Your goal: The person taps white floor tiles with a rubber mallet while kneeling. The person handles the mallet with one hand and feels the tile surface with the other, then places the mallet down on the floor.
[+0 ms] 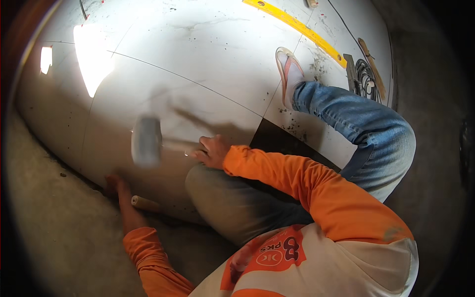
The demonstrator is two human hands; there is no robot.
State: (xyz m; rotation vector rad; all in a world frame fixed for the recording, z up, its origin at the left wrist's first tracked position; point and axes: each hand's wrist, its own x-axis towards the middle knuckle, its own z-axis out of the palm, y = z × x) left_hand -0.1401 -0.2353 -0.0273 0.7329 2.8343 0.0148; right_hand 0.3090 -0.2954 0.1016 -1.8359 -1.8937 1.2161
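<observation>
White floor tiles (213, 64) are looking kinda gritty. Right hand (215, 151) is gripping a grey-headed mallet (147, 141); left hand (115, 185) is sitting near their edge, can't tell if it's clamping anything.

The mallet handle (177, 144) looks wooden, the floor tiles (116, 106) smooth and glossy.

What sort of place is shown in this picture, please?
Probably a room whose floor is being laid or finished: large pale tiles cover much of it, a yellow level lies on them, and the right hand holds a mallet.
</observation>
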